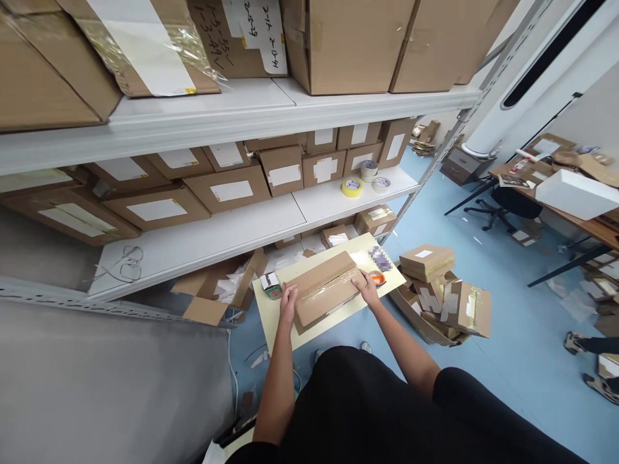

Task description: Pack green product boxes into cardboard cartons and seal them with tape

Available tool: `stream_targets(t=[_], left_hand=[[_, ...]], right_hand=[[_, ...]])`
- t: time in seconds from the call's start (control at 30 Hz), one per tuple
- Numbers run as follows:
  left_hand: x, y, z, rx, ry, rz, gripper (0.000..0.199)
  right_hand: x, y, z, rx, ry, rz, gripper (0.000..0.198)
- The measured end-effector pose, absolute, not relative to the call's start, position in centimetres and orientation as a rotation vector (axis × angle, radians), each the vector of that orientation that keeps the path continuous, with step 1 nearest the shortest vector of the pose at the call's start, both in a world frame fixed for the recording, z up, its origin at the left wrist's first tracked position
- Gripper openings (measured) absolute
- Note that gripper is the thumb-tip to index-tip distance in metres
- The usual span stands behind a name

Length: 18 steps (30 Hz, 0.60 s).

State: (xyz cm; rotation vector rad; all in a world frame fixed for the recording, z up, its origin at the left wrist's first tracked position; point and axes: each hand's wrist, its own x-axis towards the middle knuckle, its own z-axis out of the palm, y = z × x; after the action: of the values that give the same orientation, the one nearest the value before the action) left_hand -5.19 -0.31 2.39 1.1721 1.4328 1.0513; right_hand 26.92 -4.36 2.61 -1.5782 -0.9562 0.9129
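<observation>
Between my two hands is a long brown cardboard box (322, 293), sealed with clear tape along its seam and tilted over a pale yellow board (271, 328). My left hand (289, 303) grips the box's left end, its fingers closed round the edge. At the right end, my right hand (366, 286) holds the box with thumb on top. A small green box with a white top (271, 285) stands on the board by my left hand. Close to my right hand lies an orange tape roll (377, 278), beside a blurred purplish item (380, 258).
Shelving (251, 232) with labelled cartons rises ahead; yellow (352, 187) and white tape rolls (381, 185) sit on it. An open carton (220, 290) is at left. A carton heaped with boxes (416, 322) stands right. A person's feet (599, 388) show far right, below a cluttered desk (592, 229).
</observation>
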Motion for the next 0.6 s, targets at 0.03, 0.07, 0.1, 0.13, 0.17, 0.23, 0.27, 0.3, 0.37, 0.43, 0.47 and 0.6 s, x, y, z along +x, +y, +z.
stream_targets(t=[0.03,0.07,0.1,0.13,0.17,0.23,0.27,0.3,0.37,0.43,0.47,0.6], left_hand=[[-4.9,-0.5,2.3,1.172,1.441,1.052,0.04],[-4.7,-0.7,2.1,1.168,1.446,1.054,0.046],[-4.4,-0.9,2.0,1.159,1.445,1.062,0.053],[-4.2,-0.9,1.9,1.144,1.443,1.076,0.062],[-4.1,-1.0,1.9,1.126,1.442,1.093,0.071],[-3.8,-1.1,1.9,1.087,1.466,1.108,0.087],[-3.7,-1.2,1.9,1.069,1.492,1.093,0.092],[-3.6,-1.3,2.0,1.05,1.525,1.061,0.094],[-3.3,-1.7,2.1,1.003,1.588,0.989,0.092],[-3.0,-2.2,2.2,0.962,1.607,0.969,0.087],[-2.9,-2.4,2.2,0.954,1.602,0.978,0.085],[-2.8,-2.5,2.3,0.977,1.597,1.014,0.078]], right_hand=[[26.9,-4.4,2.5,-1.584,-0.963,0.903,0.075],[26.9,-4.3,2.4,-1.587,-0.969,0.894,0.075],[26.8,-4.3,2.3,-1.587,-0.975,0.889,0.075],[26.8,-4.2,2.1,-1.585,-0.979,0.889,0.076],[26.8,-4.1,2.0,-1.582,-0.982,0.894,0.077],[26.8,-4.0,1.7,-1.578,-0.986,0.92,0.077],[26.8,-3.9,1.6,-1.577,-0.988,0.931,0.077],[26.9,-3.9,1.6,-1.575,-0.991,0.936,0.076],[27.0,-3.8,1.6,-1.568,-1.007,0.945,0.075],[27.1,-3.8,1.6,-1.556,-1.039,0.974,0.074],[27.1,-3.8,1.6,-1.553,-1.057,0.996,0.073],[27.6,-3.8,1.4,-1.522,-1.074,1.078,0.074]])
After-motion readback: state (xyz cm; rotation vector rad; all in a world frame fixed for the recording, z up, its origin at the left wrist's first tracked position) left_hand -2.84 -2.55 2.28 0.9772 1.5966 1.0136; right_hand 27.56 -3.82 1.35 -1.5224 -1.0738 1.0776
